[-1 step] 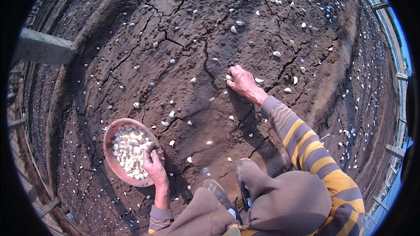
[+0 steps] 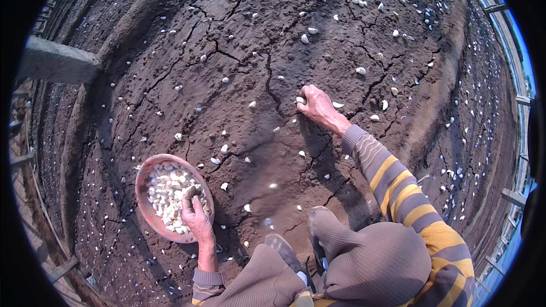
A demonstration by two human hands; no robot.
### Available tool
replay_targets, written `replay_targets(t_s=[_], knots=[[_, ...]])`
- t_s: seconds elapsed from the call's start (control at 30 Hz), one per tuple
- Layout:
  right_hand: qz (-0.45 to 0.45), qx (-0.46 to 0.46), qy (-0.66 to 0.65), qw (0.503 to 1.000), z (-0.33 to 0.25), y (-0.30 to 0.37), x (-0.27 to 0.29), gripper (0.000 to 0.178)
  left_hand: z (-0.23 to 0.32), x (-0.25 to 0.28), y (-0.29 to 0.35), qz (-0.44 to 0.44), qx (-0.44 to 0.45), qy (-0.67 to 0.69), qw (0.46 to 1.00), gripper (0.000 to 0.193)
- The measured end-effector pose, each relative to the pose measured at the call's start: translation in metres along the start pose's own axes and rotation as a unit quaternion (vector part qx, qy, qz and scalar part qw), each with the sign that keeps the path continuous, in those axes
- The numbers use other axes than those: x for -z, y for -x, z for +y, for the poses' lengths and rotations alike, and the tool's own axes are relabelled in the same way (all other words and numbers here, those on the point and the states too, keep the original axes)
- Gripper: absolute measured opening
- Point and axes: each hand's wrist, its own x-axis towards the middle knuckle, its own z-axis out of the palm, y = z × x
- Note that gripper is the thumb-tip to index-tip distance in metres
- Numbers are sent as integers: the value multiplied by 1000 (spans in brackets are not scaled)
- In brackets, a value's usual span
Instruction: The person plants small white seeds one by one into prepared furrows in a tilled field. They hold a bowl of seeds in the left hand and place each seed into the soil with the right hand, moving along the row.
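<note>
An oval reddish bowl (image 2: 147, 214) of pale peeled garlic cloves (image 2: 169, 193) rests on the soil at my lower left. My left hand (image 2: 197, 219) reaches over its right rim, fingers curled together down at the cloves; what lies between them is hidden. Ahead of me, my right hand (image 2: 317, 106) is low against the cracked brown soil (image 2: 244, 131). Its thumb and fingers pinch a garlic clove (image 2: 301, 100), which shows at the fingertips. Another clove (image 2: 338, 105) lies on the ground just right of that hand.
Many garlic cloves (image 2: 360, 71) are scattered over the soil on all sides. Long cracks (image 2: 267, 79) run through the ground. A grey beam (image 2: 62, 61) juts in at the left, and a pale rail (image 2: 515, 96) curves along the right edge. My shoes (image 2: 284, 253) stand close below.
My left hand has shifted slightly left over the cloves in the bowl. My right hand stays almost in place at the soil, still pinching the clove.
</note>
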Motion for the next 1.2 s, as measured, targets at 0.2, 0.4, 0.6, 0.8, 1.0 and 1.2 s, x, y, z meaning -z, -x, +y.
replay_targets(t_s=[0.2, 0.4, 0.6, 0.8, 1.0, 1.2], knots=[[-15, -60, -220, 974, 42, 6, 6, 30, -32, 68, 24, 217, 101, 2, 971, 52], [21, -27, -143, 989, 41, 13, 5, 22, -103, 85, 76, 216, 280, 280, 893, 60], [-10, 62, 54, 997, 19, 8, 8, 14, -141, 86, 56, 158, 349, 462, 800, 47], [7, 39, -48, 998, 31, 9, 8, 16, -87, 72, 65, 142, 271, 366, 879, 48], [-12, 37, 36, 999, 22, 6, 14, 13, -36, 23, 47, 33, 283, 347, 893, 24], [-37, 72, 81, 993, 18, 0, 2, 8, -20, -33, 17, -74, 302, 301, 902, 31]])
